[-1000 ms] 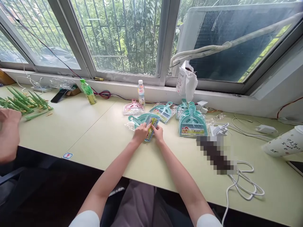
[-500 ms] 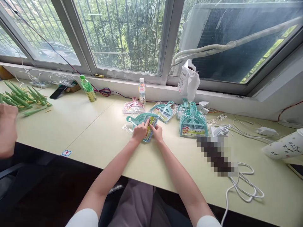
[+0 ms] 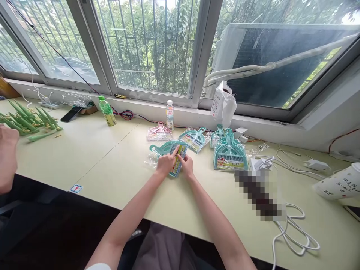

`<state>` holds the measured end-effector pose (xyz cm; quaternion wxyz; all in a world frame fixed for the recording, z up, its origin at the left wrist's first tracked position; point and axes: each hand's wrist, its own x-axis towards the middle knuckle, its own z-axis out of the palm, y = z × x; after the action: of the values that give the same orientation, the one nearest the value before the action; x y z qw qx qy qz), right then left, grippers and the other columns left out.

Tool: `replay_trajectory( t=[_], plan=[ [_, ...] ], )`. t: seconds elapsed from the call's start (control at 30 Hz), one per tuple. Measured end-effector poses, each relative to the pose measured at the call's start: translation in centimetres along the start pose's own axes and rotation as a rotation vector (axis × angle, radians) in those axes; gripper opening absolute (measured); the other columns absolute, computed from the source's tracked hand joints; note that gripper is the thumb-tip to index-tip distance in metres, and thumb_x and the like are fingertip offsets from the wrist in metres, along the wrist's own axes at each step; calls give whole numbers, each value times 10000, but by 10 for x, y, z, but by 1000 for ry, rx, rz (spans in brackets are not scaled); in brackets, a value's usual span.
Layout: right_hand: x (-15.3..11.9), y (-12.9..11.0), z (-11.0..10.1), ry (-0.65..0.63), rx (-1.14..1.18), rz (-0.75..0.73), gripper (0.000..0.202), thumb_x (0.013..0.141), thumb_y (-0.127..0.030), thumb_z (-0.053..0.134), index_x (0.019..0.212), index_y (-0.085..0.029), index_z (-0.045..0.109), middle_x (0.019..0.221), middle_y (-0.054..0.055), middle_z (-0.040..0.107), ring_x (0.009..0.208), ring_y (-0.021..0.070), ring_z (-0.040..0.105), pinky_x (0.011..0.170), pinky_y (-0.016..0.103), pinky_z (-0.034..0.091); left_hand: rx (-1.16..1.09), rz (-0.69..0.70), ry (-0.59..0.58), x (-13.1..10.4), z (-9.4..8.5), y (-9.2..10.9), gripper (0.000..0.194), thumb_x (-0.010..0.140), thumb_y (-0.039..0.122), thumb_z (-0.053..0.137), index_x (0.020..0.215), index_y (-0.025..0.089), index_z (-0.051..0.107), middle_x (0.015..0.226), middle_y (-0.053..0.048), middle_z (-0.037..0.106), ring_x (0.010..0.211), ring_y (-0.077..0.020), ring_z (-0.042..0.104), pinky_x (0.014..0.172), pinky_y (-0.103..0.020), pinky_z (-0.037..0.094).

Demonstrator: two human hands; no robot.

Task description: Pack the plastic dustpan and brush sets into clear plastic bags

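A teal dustpan and brush set (image 3: 164, 149) with a yellow-green label lies turned sideways on the table in front of me, its handle to the left. My left hand (image 3: 165, 164) is closed over its near side, the index finger stretched along the label. At the set's right edge, my right hand (image 3: 186, 165) grips with thumb and fingers. Part of the brush is hidden under my fingers. Clear plastic wrap (image 3: 151, 160) shows by the handle. Behind lie a pink dustpan set (image 3: 159, 133) and a wrapped teal set (image 3: 194, 138); more teal sets (image 3: 230, 153) are stacked to the right.
Bottles stand at the back, one clear (image 3: 170, 115), one green (image 3: 107, 111). Green pointed stalks (image 3: 25, 118) lie left, beside another person's hand (image 3: 8, 157). White cables (image 3: 298, 232), a white cup (image 3: 337, 183) and a blurred dark object (image 3: 257, 195) occupy the right.
The camera has tilted up a little, so the table sits lower in view. Both hands stay on the teal set, the left index finger still along the label.
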<state>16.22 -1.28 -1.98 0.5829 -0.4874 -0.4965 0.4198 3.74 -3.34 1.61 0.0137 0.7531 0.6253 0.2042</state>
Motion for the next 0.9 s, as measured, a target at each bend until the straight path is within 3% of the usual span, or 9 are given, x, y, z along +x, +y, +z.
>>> replay_trajectory(
  t=[0.17, 0.33, 0.5, 0.6, 0.7, 0.83, 0.9],
  plan=[
    [-1, -1, -1, 6, -66, -23, 334, 690, -505, 665, 648, -175, 637, 544, -21, 560, 525, 120, 430, 503, 244, 334, 22, -21, -15, -1, -3, 4, 554, 946, 275, 363, 1496, 216, 330, 750, -126, 625, 745, -262, 637, 749, -356, 440],
    [1, 0, -1, -35, -4, 18, 361, 664, -515, 676, 721, -158, 666, 584, -15, 593, 552, 125, 470, 525, 242, 372, 106, -1, -27, -3, -4, 9, 547, 958, 258, 339, 1500, 183, 319, 711, -133, 631, 744, -283, 644, 725, -369, 445],
    [3, 0, 0, -17, 49, 92, 390, 605, -530, 696, 686, -151, 646, 563, -24, 584, 536, 117, 467, 487, 236, 374, 132, 64, -41, -7, -1, 12, 576, 912, 112, 387, 1486, 139, 349, 757, -137, 648, 761, -254, 633, 721, -342, 434],
    [3, 0, 0, -2, 75, 100, 385, 594, -526, 701, 638, -154, 614, 520, -38, 543, 520, 106, 446, 467, 227, 360, 155, 151, -23, -8, 1, 13, 553, 928, 111, 355, 1480, 142, 364, 788, -135, 649, 760, -231, 623, 718, -324, 420],
    [4, -1, -2, 29, 104, 87, 378, 608, -513, 707, 619, -152, 594, 510, -42, 530, 510, 96, 434, 456, 220, 363, 129, 226, 47, -9, 3, 14, 540, 951, 155, 334, 1487, 206, 356, 819, -110, 649, 799, -229, 615, 732, -323, 418],
    [4, -3, -6, 85, 216, 104, 413, 627, -510, 716, 780, -131, 651, 635, 0, 635, 527, 108, 497, 444, 219, 398, -10, 135, 214, -10, 2, 15, 543, 948, 264, 413, 1487, 246, 356, 859, -95, 658, 900, -249, 600, 831, -358, 427],
    [5, -4, -8, 150, 280, 112, 439, 624, -507, 724, 831, -126, 657, 706, 28, 672, 564, 122, 541, 456, 221, 423, -78, 124, 281, -10, -1, 16, 552, 926, 276, 470, 1471, 262, 387, 984, -109, 667, 1027, -268, 578, 950, -404, 387]
  ],
)
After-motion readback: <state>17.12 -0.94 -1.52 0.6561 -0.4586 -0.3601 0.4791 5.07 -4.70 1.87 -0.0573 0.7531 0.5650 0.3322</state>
